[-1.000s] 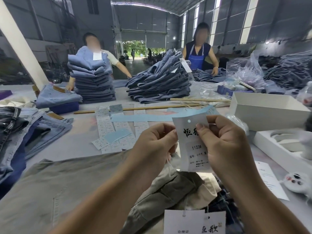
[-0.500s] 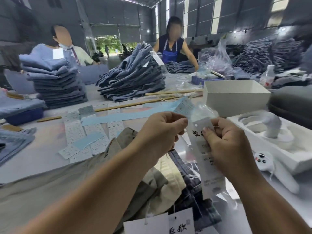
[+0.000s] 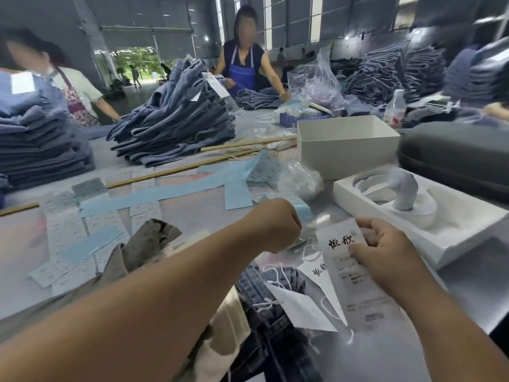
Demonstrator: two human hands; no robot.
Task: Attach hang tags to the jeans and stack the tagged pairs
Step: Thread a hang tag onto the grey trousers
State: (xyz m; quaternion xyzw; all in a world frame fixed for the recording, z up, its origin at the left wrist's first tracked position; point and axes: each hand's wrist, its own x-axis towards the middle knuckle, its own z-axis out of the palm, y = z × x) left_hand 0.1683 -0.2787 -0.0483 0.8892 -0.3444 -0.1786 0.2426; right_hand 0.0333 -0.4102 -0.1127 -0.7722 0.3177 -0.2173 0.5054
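1. My right hand [image 3: 385, 255] pinches a white hang tag [image 3: 344, 252] between thumb and curled fingers, the thumb pressed on its printed face just below two bold black characters.
2. My left hand [image 3: 278, 224] is balled into a fist just left of the tag, knuckles toward the camera; whether it grips anything I cannot tell, as the fingers curl out of sight.
3. The two hands sit near each other but apart, with the tag's left edge between them.
4. White string [image 3: 308, 255] loops loose below the fist, trailing over more white tags [image 3: 303, 307] that lie on dark denim jeans [image 3: 275, 326] at the table's near edge.
5. Olive-grey trousers [image 3: 143, 244] lie under my left forearm.
6. To the right, a white moulded tray [image 3: 440, 238] and an open white box [image 3: 347, 150] stand close by the right hand; a dark case [image 3: 454, 158] lies beyond them.
7. Ahead, the grey table [image 3: 192, 213] carries paper label strips [image 3: 66, 227] and pale blue paper bands [image 3: 154, 194].
8. Farther back stand two stacks of folded blue jeans [image 3: 176, 125], with two people at the table's far side.
9. The held tag is long, narrow and upright, slightly blurred, with small grey print below its heading.
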